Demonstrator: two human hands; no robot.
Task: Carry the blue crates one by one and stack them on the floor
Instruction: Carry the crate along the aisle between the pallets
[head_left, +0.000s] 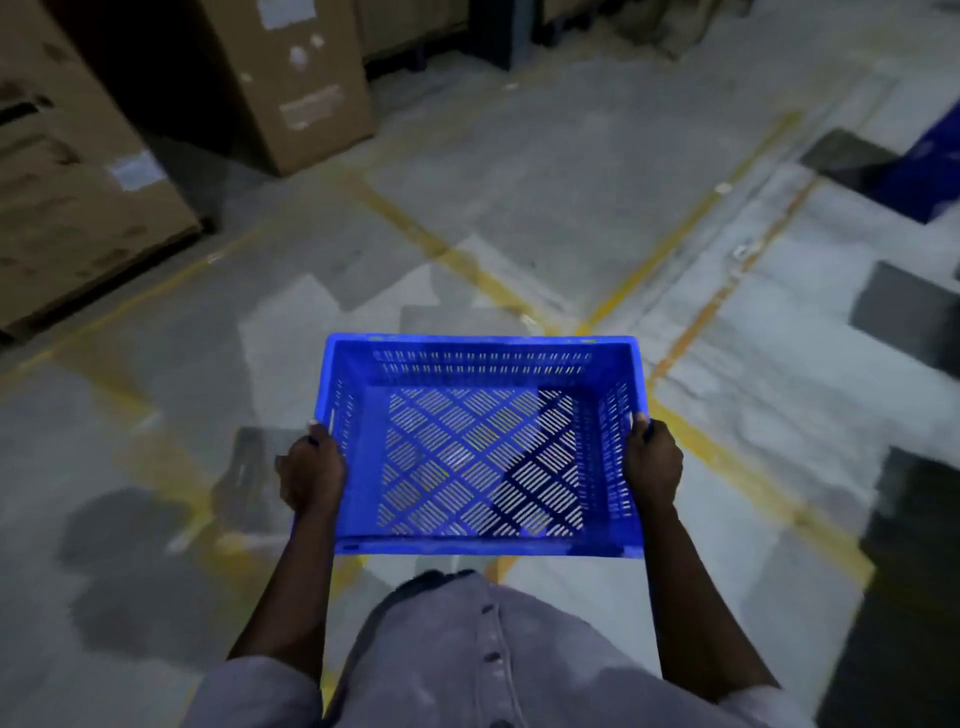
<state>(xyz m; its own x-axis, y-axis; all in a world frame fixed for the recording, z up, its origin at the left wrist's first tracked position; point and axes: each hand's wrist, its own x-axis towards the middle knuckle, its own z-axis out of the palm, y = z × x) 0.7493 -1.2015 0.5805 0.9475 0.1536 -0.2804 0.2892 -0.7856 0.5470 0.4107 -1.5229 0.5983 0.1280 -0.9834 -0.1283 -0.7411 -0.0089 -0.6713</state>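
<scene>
An empty blue crate (480, 447) with slotted walls and a slotted bottom hangs level in front of my waist, above the grey floor. My left hand (311, 470) grips its left side wall at the handle slot. On the opposite wall, my right hand (652, 462) holds the right handle slot. Another blue crate (927, 166) shows partly at the right edge, down on the floor; its shape is blurred.
Large cardboard boxes (78, 182) stand at the left, and a taller box (301, 78) at the back. Yellow floor lines (670, 244) cross the concrete ahead. Dark shadows lie along the right side.
</scene>
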